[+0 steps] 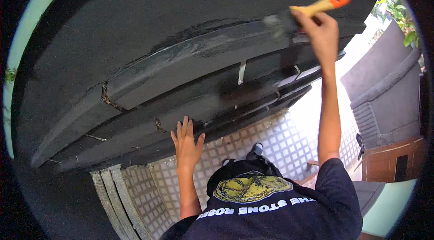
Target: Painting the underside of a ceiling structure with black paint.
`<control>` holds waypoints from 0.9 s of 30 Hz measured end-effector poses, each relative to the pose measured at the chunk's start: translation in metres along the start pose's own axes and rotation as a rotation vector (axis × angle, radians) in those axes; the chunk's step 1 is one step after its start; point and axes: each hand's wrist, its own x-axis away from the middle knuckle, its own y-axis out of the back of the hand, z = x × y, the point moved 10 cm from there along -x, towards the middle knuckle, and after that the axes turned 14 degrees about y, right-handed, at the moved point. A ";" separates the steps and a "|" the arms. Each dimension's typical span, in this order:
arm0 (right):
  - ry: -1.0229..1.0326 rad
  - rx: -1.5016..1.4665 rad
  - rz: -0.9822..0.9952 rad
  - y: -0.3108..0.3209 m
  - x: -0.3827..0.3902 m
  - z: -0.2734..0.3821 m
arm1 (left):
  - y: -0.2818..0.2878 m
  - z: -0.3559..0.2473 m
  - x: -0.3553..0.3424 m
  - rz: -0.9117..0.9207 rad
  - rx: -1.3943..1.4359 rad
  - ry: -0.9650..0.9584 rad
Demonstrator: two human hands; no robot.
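The right hand (324, 32) pinches an orange-tipped, yellow-handled flat paintbrush (312, 10) (probably light and stiff, soft-bristled), best held low on its handle (323, 5); the left hand (187, 147) spreads empty.

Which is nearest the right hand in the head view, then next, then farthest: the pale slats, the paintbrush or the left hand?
1. paintbrush: held in the right hand.
2. left hand: lower, to the left.
3. pale slats: lower left, past the left hand.
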 end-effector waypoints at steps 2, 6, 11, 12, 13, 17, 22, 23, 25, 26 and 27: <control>0.000 0.194 -0.123 0.054 -0.014 -0.064 | 0.000 -0.005 0.000 -0.023 0.052 -0.036; -0.053 0.600 -0.109 0.110 -0.037 -0.090 | 0.001 -0.023 0.001 -0.073 0.043 -0.118; 0.176 0.516 0.000 0.029 -0.008 0.011 | -0.009 -0.018 -0.007 -0.060 -0.100 -0.140; 0.257 0.465 0.038 0.004 0.002 0.051 | -0.012 -0.012 -0.007 -0.063 -0.154 -0.130; 0.293 0.308 0.024 -0.004 0.008 0.087 | -0.012 -0.015 -0.008 -0.059 -0.149 -0.134; 0.199 -0.345 0.126 -0.045 0.023 0.115 | -0.007 -0.017 -0.009 -0.066 -0.147 -0.095; -0.014 -0.337 0.107 -0.025 0.008 0.027 | -0.008 -0.004 -0.013 0.005 -0.124 -0.038; -0.014 -0.252 0.055 -0.002 0.003 0.000 | -0.008 -0.009 -0.012 0.013 -0.123 -0.055; -0.027 -0.107 -0.043 0.038 -0.011 -0.041 | -0.009 -0.010 -0.011 0.016 -0.130 -0.055; 0.082 0.099 -0.068 0.061 -0.020 -0.052 | -0.007 -0.010 -0.009 -0.010 -0.149 -0.070; 0.082 0.231 -0.073 0.065 -0.020 -0.046 | -0.009 -0.010 -0.009 -0.030 -0.164 -0.088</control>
